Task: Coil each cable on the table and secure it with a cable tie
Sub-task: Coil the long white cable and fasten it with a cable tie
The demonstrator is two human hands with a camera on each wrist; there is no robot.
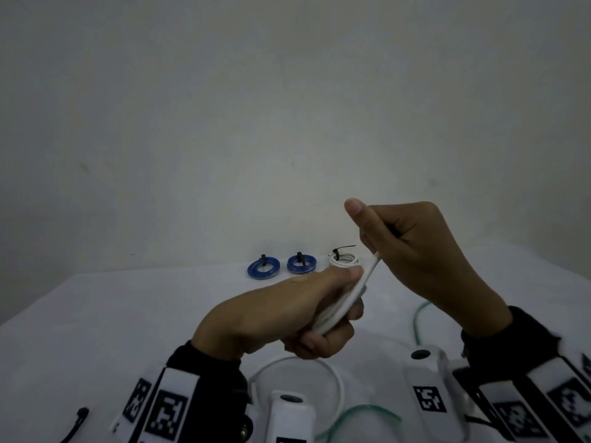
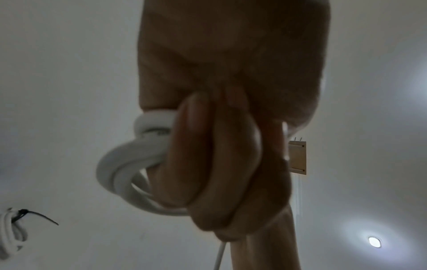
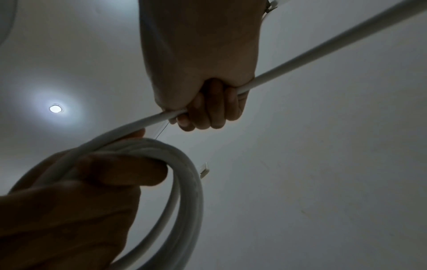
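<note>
The fingers [image 2: 208, 155] of the left hand [image 1: 275, 314] are curled tight round a bundle of loops of the white cable [image 1: 343, 303], thumb laid along the top of the coil. The fingers [image 3: 208, 107] of the right hand [image 1: 425, 251] are clenched round the next stretch of the same cable, which runs straight from that fist down into the coil; the thumb sticks up free. Both hands hang above the counter [image 1: 128, 314], close together. A slack loop of the white cable lies on the counter below the hands, and a green cable [image 1: 419, 318] lies beside it toward the right. At the far edge stand two blue coils [image 1: 263, 268] and one white coil [image 1: 343, 260] in a row, each bound with a black tie. A loose black tie [image 1: 76, 423] lies near the left wrist.
</note>
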